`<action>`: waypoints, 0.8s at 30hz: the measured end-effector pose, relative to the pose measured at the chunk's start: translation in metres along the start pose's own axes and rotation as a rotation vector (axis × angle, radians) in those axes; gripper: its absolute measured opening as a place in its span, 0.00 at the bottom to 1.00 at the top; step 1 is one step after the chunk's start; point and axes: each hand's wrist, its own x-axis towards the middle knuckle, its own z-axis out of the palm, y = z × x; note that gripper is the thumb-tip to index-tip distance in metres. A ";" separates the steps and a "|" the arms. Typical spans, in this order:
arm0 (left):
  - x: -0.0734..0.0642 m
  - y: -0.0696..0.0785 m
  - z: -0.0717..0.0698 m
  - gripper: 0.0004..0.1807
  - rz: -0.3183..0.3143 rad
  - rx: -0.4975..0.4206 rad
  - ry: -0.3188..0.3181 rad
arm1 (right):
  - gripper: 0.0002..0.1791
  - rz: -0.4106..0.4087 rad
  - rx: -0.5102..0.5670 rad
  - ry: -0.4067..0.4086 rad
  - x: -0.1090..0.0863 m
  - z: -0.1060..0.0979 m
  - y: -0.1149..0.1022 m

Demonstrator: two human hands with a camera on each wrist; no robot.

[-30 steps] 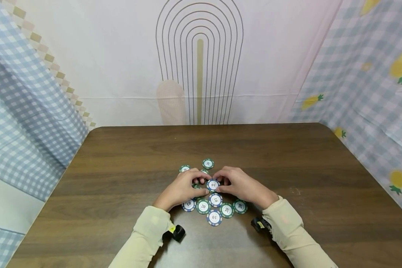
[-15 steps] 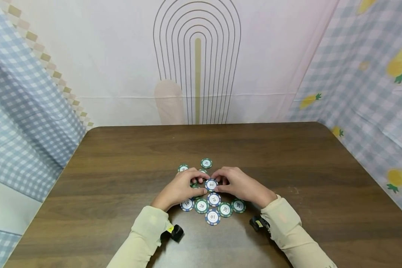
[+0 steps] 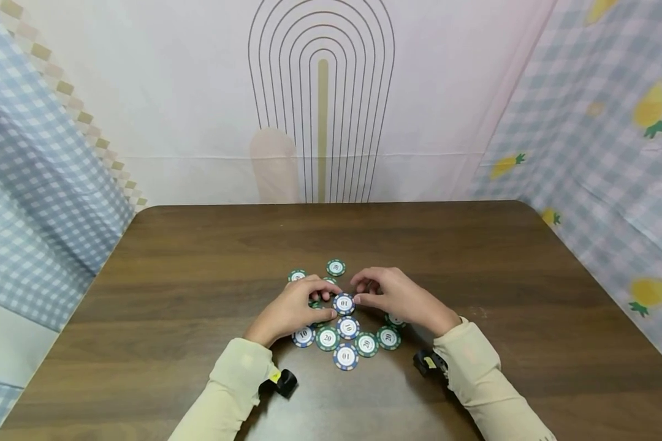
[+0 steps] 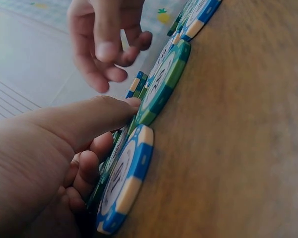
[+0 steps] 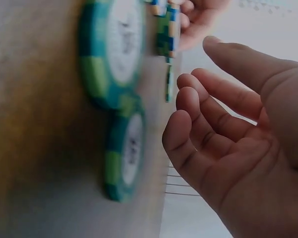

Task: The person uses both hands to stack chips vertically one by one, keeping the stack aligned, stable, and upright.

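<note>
A blue-and-white poker chip (image 3: 344, 304) marked 10 lies on top of green chips in a low stack (image 5: 164, 37). My left hand (image 3: 295, 309) holds this stack from the left, thumb at the near side and index finger at the far side. In the left wrist view, the thumb of that hand (image 4: 54, 134) meets the stack behind a flat green chip (image 4: 164, 82). My right hand (image 3: 399, 299) hovers just right of the stack, its fingers loosely bent. The right wrist view shows nothing between the thumb and fingers of that hand (image 5: 238, 134).
Blue and green chips lie flat in front of the stack, including a blue one (image 3: 346, 356) nearest me. Further green chips (image 3: 336, 267) lie behind my left hand. The brown wooden table (image 3: 198, 263) ends at a patterned cloth wall (image 3: 447, 92).
My right hand has let go of the blue chip and drawn back to the right, its fingers loosening. My left hand stays at the stack. The head view has shifted slightly.
</note>
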 end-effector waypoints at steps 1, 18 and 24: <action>0.000 0.000 0.000 0.17 0.002 -0.001 0.000 | 0.14 0.003 0.010 0.010 -0.002 -0.002 0.000; 0.001 -0.002 0.000 0.16 0.036 0.007 -0.019 | 0.15 0.095 0.098 0.079 -0.046 -0.021 0.025; 0.000 -0.002 0.000 0.16 0.019 0.011 -0.007 | 0.17 0.090 0.088 -0.050 -0.050 -0.027 0.033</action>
